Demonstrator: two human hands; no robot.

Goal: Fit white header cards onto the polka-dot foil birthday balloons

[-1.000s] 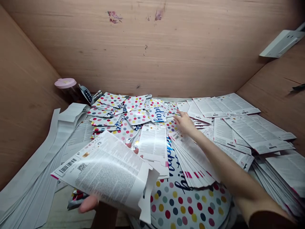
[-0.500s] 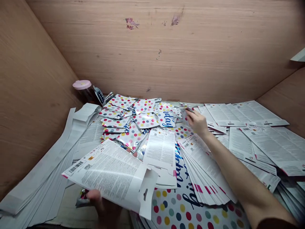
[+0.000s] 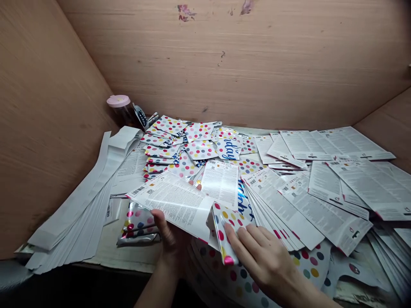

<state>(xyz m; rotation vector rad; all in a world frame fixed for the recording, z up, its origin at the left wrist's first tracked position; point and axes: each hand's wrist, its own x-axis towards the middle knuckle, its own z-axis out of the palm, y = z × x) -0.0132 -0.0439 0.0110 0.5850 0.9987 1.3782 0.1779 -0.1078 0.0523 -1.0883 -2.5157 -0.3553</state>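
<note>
My left hand (image 3: 170, 233) grips a flat white printed carton (image 3: 173, 201), thumb on its near edge and fingertips showing at the far edge. The carton's end facing right gapes open. In my right hand (image 3: 261, 250) is a folded polka-dot foil balloon (image 3: 224, 233), its edge right at the carton's open end. I cannot tell how far inside it reaches. Behind the carton lies another white carton (image 3: 221, 182). Several folded polka-dot balloons (image 3: 201, 149) are piled beyond it, and a few more (image 3: 139, 224) lie left of my left hand.
Fanned white cartons (image 3: 279, 205) and more cartons (image 3: 372, 188) spread to the right. Long white paper pieces (image 3: 80, 201) lean along the left wall. A pink-lidded jar (image 3: 118, 102) stands in the back left corner. Wooden panels (image 3: 224, 64) enclose the table.
My right hand has come back from the far pile toward me, bringing a folded balloon to the carton's open end. My left hand and its carton appear further right.
</note>
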